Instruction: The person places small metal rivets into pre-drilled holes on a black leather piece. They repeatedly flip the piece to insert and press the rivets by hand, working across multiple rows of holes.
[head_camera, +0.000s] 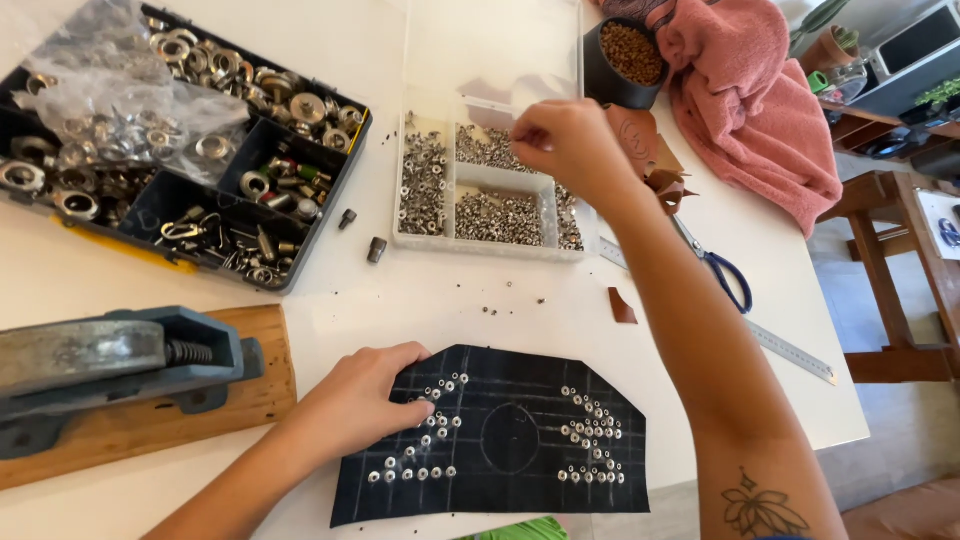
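While your left hand (365, 400) lies flat on the dark fabric (495, 435), keep your right hand (565, 140) pinched, its catch unseen, above the rivet box (490, 190).

L hand (365, 400) flat on dark studded fabric (500, 440); R hand (565, 140) pinching over clear rivet box (490, 190).

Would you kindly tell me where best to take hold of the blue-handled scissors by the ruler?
Probably by the blue handle loops, coming from the table's right edge. The scissors lie flat, handles toward that edge; their blades run under the right forearm and leather scraps, so that end is blocked.
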